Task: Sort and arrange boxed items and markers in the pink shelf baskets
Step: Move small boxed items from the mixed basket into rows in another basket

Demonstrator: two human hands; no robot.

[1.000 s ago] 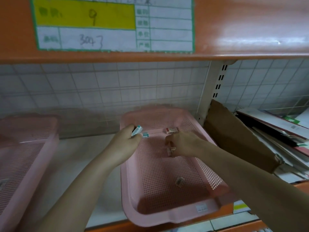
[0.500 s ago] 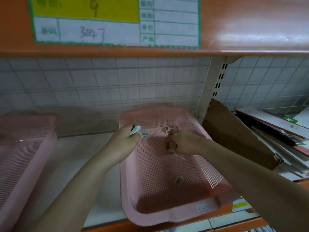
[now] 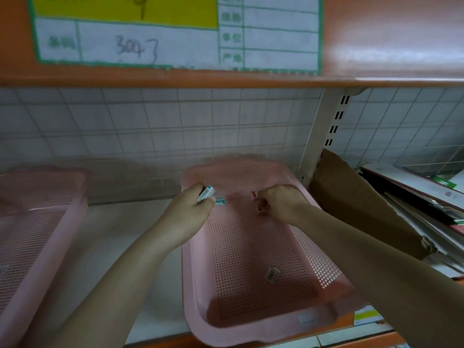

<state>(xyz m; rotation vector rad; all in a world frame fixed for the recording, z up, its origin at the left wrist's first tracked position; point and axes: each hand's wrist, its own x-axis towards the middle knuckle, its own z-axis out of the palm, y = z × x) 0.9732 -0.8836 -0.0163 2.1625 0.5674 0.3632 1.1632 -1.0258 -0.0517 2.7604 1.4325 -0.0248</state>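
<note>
Sorting is under way at the far end of the pink basket [image 3: 251, 320], where my left hand [image 3: 190, 212] grips a teal-and-white box [image 3: 206, 193] and my right hand [image 3: 281, 203] pinches a red box [image 3: 261, 209], which next needs lining up beside its mate.

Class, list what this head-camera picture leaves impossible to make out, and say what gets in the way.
- Small red-and-white box: mostly covered by the right hand.
- Teal-and-white box: partly wrapped by the left hand.
- Left pink perforated plastic basket: cut by the frame edge.
- White shelf label: printed text blurred.
</note>
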